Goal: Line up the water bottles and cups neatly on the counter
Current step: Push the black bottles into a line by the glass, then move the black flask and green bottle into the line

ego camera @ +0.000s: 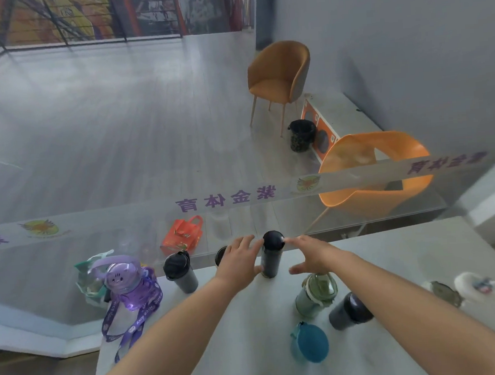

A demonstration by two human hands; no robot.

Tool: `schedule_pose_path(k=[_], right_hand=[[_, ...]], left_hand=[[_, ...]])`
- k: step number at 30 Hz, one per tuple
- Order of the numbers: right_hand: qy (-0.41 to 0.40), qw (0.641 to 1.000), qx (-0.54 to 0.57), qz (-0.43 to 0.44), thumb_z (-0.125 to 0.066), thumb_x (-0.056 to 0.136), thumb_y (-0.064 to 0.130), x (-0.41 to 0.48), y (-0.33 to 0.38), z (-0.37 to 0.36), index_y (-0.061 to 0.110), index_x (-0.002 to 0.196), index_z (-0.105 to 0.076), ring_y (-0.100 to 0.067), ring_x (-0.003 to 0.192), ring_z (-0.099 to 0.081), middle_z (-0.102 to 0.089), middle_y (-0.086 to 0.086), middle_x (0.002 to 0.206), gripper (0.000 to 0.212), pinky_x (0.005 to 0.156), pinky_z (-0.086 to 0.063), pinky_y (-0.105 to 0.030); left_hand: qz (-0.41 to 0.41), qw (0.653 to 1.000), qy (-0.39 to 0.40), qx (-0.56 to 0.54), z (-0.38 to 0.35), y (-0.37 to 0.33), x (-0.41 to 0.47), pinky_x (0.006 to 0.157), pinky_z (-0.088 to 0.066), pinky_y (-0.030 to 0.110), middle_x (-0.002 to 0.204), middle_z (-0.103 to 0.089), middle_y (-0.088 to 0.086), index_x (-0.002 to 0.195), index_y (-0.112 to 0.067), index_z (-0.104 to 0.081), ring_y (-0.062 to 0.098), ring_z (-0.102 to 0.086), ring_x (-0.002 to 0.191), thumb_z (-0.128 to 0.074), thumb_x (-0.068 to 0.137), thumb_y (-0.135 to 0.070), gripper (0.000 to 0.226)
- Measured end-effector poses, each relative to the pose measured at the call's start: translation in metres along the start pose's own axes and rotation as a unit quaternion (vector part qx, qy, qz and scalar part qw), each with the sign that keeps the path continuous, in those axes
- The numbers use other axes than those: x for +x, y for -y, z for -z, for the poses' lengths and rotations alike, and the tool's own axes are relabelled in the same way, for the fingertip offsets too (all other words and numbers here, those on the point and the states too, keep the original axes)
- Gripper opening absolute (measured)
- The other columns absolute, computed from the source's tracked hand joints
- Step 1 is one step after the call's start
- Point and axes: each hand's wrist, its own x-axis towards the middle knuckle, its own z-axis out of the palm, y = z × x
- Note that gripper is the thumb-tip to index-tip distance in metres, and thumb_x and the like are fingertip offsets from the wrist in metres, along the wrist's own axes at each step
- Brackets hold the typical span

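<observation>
A tall dark flask (270,258) stands upright near the far edge of the white counter (250,346). My left hand (239,261) lies against its left side with fingers spread, and partly hides a dark cup (220,254). My right hand (310,256) hovers just right of the flask, fingers apart and holding nothing. Left of them stand a dark grey tumbler (179,274), a purple bottle (129,281) with a strap, and a clear green bottle (89,282). Nearer me on the right are a pale green bottle (316,294), a dark tumbler (349,311) and a teal cup (311,343).
Two small white-rimmed items (444,291) (480,286) lie at the counter's right side. A glass barrier with a printed band (226,200) runs along the counter's far edge. Beyond it, on the floor below, are two orange chairs (280,75), a red bag (182,233) and a black bin (302,134).
</observation>
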Motion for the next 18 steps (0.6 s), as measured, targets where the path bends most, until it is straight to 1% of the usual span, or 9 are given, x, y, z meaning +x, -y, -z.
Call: schedule_pose_path(k=[2,5,8,11,14,16,18], right_hand=[[0.006,0.999,0.021,-0.03,-0.075,0.08,0.058,-0.024,-0.005,-0.004,0.044,0.155,-0.021,-0.024,0.145,-0.037,-0.027,0.006,0.164,0.093,0.113,-0.041,-0.046],[0.02,0.997,0.051,-0.059,-0.077,0.079,0.057,-0.054,-0.006,-0.012,0.047,0.153,-0.023,-0.026,0.145,-0.036,-0.027,0.006,0.163,0.092,0.114,-0.041,-0.046],[0.044,0.997,-0.001,-0.066,-0.078,0.08,0.05,-0.07,-0.007,-0.023,0.049,0.151,-0.022,-0.028,0.137,-0.043,-0.035,0.005,0.156,0.091,0.109,-0.045,-0.044],[0.058,0.994,-0.055,-0.068,-0.08,0.081,0.037,-0.074,-0.013,-0.033,0.046,0.15,-0.025,-0.03,0.127,-0.05,-0.038,0.001,0.148,0.088,0.1,-0.051,-0.041],[0.053,0.995,-0.056,-0.066,-0.079,0.08,0.028,-0.066,-0.018,-0.036,0.042,0.144,-0.032,-0.031,0.115,-0.054,-0.038,-0.002,0.138,0.08,0.093,-0.055,-0.041],[0.048,0.996,-0.041,-0.063,-0.077,0.079,0.027,-0.058,-0.024,-0.032,0.042,0.141,-0.035,-0.031,0.111,-0.055,-0.038,-0.002,0.134,0.076,0.091,-0.056,-0.042],[0.039,0.997,-0.022,-0.058,-0.076,0.079,0.032,-0.047,-0.032,-0.023,0.043,0.141,-0.036,-0.03,0.109,-0.055,-0.04,-0.001,0.133,0.074,0.088,-0.056,-0.039]], left_hand=[[-0.026,1.0,-0.01,-0.008,0.007,-0.014,0.009,0.112,-0.031,0.044,0.153,-0.034,0.006,0.145,-0.025,-0.031,0.029,-0.029,0.139,-0.064,0.089,-0.039,0.066],[-0.062,0.998,-0.006,-0.011,0.011,-0.032,0.022,0.112,-0.031,0.044,0.151,-0.033,0.006,0.143,-0.024,-0.033,0.03,-0.029,0.137,-0.058,0.092,-0.034,0.058],[-0.076,0.997,0.015,0.002,0.006,-0.044,0.03,0.113,-0.03,0.045,0.154,-0.027,0.006,0.147,-0.021,-0.03,0.03,-0.026,0.139,-0.052,0.095,-0.032,0.058],[-0.074,0.997,0.024,0.013,0.0,-0.055,0.034,0.114,-0.028,0.045,0.157,-0.024,0.007,0.149,-0.018,-0.027,0.03,-0.023,0.142,-0.047,0.096,-0.027,0.056],[-0.061,0.998,0.027,0.009,-0.004,-0.061,0.035,0.114,-0.028,0.045,0.156,-0.025,0.008,0.148,-0.016,-0.029,0.029,-0.021,0.143,-0.046,0.093,-0.018,0.057],[-0.044,0.999,0.024,-0.002,-0.005,-0.062,0.036,0.112,-0.03,0.044,0.155,-0.027,0.007,0.146,-0.015,-0.031,0.029,-0.023,0.142,-0.047,0.091,-0.013,0.058],[-0.021,1.0,0.014,-0.01,-0.004,-0.063,0.04,0.11,-0.033,0.043,0.153,-0.03,0.006,0.143,-0.015,-0.035,0.029,-0.027,0.139,-0.048,0.091,-0.015,0.054]])
